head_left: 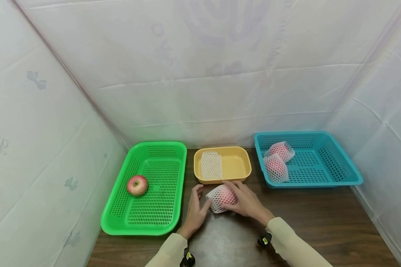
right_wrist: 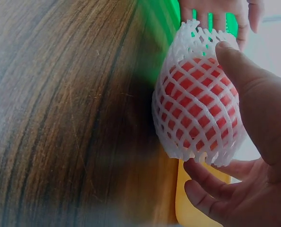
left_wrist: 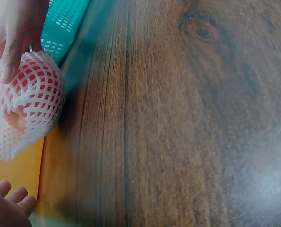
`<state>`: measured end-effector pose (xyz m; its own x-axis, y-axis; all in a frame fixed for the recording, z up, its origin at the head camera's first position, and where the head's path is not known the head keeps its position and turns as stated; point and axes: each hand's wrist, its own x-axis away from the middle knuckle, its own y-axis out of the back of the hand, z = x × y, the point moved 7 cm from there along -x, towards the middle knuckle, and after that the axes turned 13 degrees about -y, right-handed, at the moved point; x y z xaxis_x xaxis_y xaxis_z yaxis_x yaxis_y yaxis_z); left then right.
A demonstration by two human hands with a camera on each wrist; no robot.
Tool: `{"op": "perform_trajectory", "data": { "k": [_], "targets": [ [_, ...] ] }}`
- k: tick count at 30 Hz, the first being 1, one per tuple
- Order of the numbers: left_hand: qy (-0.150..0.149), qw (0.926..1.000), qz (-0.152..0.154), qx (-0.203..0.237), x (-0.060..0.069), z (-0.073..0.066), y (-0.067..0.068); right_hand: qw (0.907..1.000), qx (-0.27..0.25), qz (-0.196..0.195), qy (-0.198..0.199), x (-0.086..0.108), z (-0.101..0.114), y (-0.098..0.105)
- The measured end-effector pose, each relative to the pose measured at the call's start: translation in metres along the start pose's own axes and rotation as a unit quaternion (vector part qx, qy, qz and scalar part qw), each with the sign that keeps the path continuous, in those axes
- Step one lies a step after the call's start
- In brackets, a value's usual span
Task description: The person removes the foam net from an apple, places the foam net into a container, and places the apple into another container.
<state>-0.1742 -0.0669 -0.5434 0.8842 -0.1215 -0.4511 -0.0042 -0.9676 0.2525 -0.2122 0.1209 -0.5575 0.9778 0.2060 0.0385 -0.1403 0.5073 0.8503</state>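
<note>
An apple in a white foam net [head_left: 226,197] is on the table just in front of the yellow tray. My right hand [head_left: 248,202] grips it from the right, thumb on the near side and fingers on the far side; the right wrist view shows the thumb across the net [right_wrist: 195,109]. At its left is my left hand [head_left: 194,215], fingers loosely bent and holding nothing; whether its thumb touches the net's loose end I cannot tell. In the left wrist view, the left fingers [left_wrist: 16,196] stand apart from the netted apple [left_wrist: 36,94].
A green basket [head_left: 183,185] on the left holds one bare apple [head_left: 137,185]. Flat white foam netting [head_left: 211,165] lies in the left part of the yellow tray [head_left: 235,167]. Two netted apples [head_left: 276,168] sit at the left end of the blue basket [head_left: 355,174] on the right.
</note>
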Motion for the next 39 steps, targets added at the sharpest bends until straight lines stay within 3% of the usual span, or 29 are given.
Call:
{"op": "perform_trajectory", "data": {
  "k": [8, 23, 33, 39],
  "targets": [
    [0.015, 0.9995, 0.023, -0.018, 0.007, 0.037, -0.004, 0.9998, 0.002, -0.003, 0.022, 0.004, 0.001, 0.003],
    [0.023, 0.9989, 0.02, -0.036, 0.011, 0.039, 0.0, 0.9972, -0.02, -0.044, 0.058, 0.011, -0.004, 0.011],
    [0.012, 0.9989, 0.017, -0.041, 0.016, 0.039, 0.003, 0.9957, -0.04, -0.037, 0.076, 0.012, -0.004, 0.012],
    [0.019, 0.9986, 0.014, -0.047, 0.02, 0.041, 0.004, 0.9942, -0.049, -0.037, 0.088, 0.014, -0.006, 0.011]
  ]
}}
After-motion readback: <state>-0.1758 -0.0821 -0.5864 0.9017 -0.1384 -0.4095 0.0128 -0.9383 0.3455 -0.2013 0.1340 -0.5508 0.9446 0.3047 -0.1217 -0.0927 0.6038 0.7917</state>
